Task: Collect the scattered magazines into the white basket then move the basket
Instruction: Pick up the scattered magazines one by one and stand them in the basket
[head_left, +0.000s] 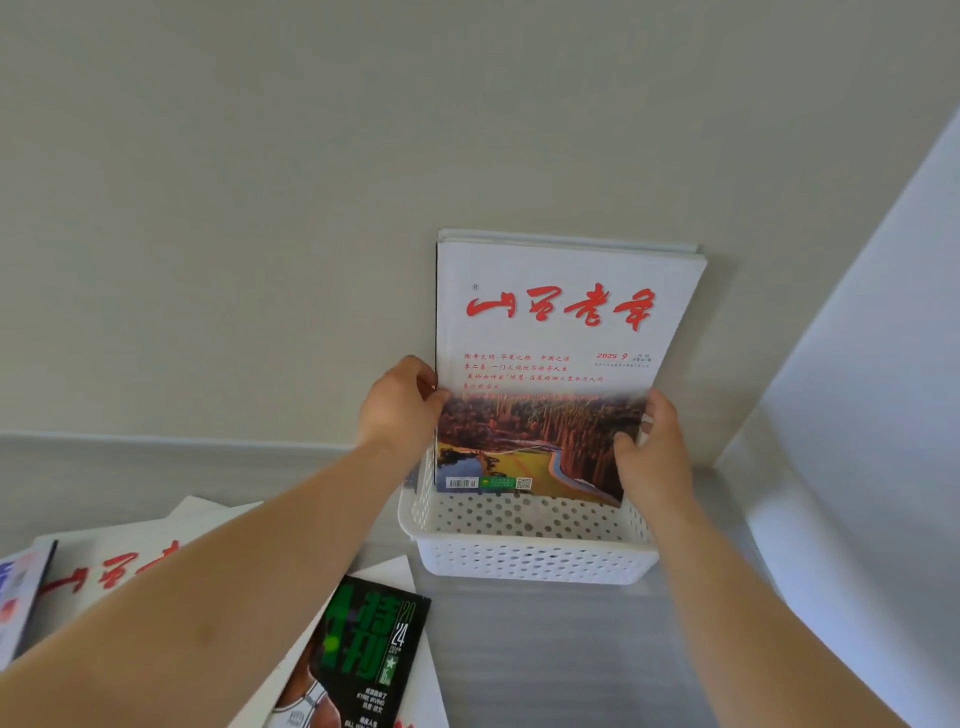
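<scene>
Magazines in hand: we hold a small stack, white cover with red title (558, 332) in front, standing upright with its lower edge inside the white basket (530, 551).
Left hand (400, 410): clamped on the stack's left edge, just above the basket rim.
Right hand (649, 441): clamped on the right edge — both equally near.
Long axis: vertical, taller than the basket walls; the stack must go straight down.
Still scattered: black magazine with green title (358, 660) lies left of and nearer us than the basket, further ones (104, 577) farther left.
Room: wall close behind the basket; bare desk (545, 649) in front — space for moving it, we judge.
</scene>
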